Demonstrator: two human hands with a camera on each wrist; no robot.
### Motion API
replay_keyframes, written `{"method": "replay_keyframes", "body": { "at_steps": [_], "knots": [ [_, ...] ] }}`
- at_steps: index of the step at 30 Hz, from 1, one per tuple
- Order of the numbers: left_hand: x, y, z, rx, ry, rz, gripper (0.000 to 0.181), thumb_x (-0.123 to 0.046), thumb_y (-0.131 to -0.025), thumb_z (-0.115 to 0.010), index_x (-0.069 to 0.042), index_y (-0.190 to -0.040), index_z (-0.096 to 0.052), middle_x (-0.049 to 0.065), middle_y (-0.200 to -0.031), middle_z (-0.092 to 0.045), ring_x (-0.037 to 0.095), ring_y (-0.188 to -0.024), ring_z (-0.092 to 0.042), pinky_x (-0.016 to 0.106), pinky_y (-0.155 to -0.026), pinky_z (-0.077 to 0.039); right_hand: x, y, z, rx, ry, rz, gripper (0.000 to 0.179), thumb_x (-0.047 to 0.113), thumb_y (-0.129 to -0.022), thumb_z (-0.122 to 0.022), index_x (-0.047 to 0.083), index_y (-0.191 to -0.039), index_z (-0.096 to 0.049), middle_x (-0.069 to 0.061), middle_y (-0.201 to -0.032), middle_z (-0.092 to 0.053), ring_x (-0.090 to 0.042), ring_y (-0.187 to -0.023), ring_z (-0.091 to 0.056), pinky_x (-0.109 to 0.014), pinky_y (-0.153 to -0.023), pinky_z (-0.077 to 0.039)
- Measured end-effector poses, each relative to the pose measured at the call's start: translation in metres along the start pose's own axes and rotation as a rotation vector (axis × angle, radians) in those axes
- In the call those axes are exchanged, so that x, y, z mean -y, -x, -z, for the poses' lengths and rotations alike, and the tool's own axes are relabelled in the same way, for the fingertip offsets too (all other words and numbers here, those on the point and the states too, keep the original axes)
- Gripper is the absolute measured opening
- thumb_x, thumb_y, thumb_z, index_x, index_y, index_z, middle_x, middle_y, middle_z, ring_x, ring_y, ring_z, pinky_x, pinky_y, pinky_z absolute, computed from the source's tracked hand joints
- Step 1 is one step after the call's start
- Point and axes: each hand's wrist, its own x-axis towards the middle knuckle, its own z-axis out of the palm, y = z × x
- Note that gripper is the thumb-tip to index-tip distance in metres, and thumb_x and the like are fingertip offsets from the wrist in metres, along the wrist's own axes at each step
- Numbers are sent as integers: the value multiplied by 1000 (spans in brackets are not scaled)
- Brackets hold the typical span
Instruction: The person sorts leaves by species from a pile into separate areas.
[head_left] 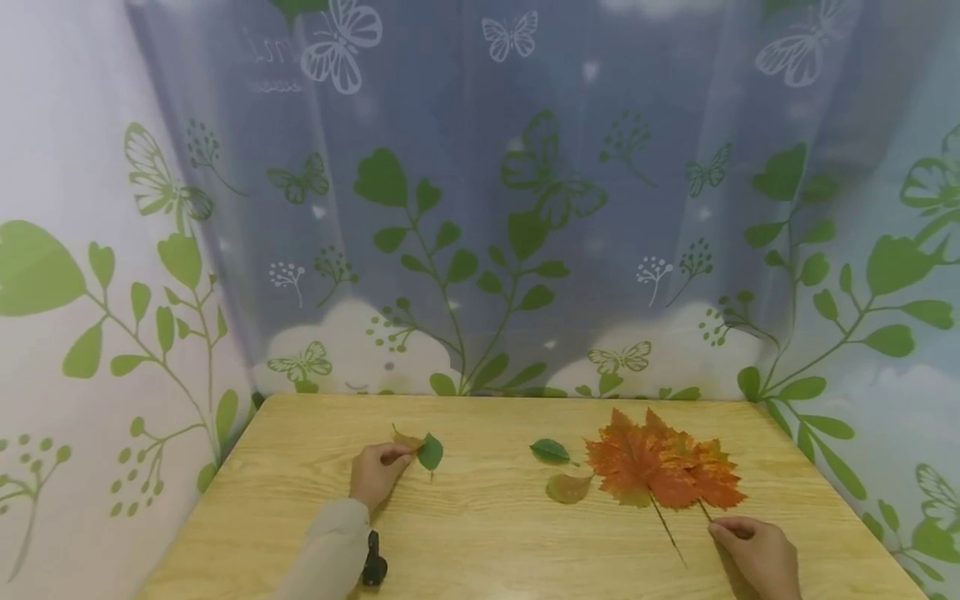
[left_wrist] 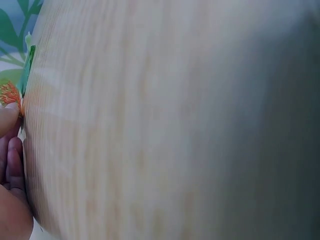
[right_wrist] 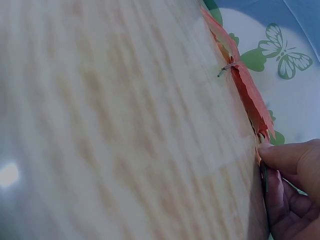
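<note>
At the left of the table, my left hand (head_left: 378,473) pinches a yellowish-brown leaf (head_left: 407,439) between thumb and forefinger. A green leaf (head_left: 431,452) lies right at its fingertips, overlapping the brown one. Over on the right, the thumb and forefinger of my right hand (head_left: 761,550) pinch the thin stem (head_left: 705,510) of an orange-red maple leaf (head_left: 712,479). Another maple leaf (head_left: 626,458) overlaps it on the left, its dark stem pointing toward me. The right wrist view shows the red leaf (right_wrist: 250,97) edge-on above the pinching fingers.
Between the hands, a second green leaf (head_left: 550,451) and a second yellowish-brown leaf (head_left: 567,488) lie beside the maple leaves. The wooden table (head_left: 480,533) ends at a curtain (head_left: 465,250) printed with leaves and butterflies. A black device (head_left: 373,562) sits at my left wrist.
</note>
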Motion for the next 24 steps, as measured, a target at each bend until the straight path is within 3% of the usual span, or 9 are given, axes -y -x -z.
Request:
{"method": "replay_keyframes", "body": {
  "at_steps": [19, 22, 24],
  "knots": [
    [0, -1, 2, 25, 5, 57, 8, -7, -84, -72, -6, -91, -75, 8, -89, -73, 23, -84, -67, 40, -77, -55, 4, 10, -5, -78, -54, -32, 56, 50, -88, -64, -2, -108, -70, -21, -104, -69, -44, -103, -59, -52, -84, -48],
    [0, -1, 1, 22, 3, 57, 8, -7, -85, -72, -6, -92, -75, 8, -89, -73, 24, -85, -67, 40, -77, -55, 9, 13, -4, -120, -66, -22, 55, 49, -89, -63, -1, -111, -69, -19, -102, -70, -36, -93, -65, -46, -79, -52],
    [0, -1, 0, 21, -3, 61, 8, -8, -85, -72, -6, -92, -75, 8, -90, -73, 23, -85, -67, 40, -78, -55, 15, 14, -4, -143, -75, -6, 54, 48, -89, -64, 0, -112, -69, -16, -98, -72, -22, -81, -67, -38, -72, -54]
  ]
}}
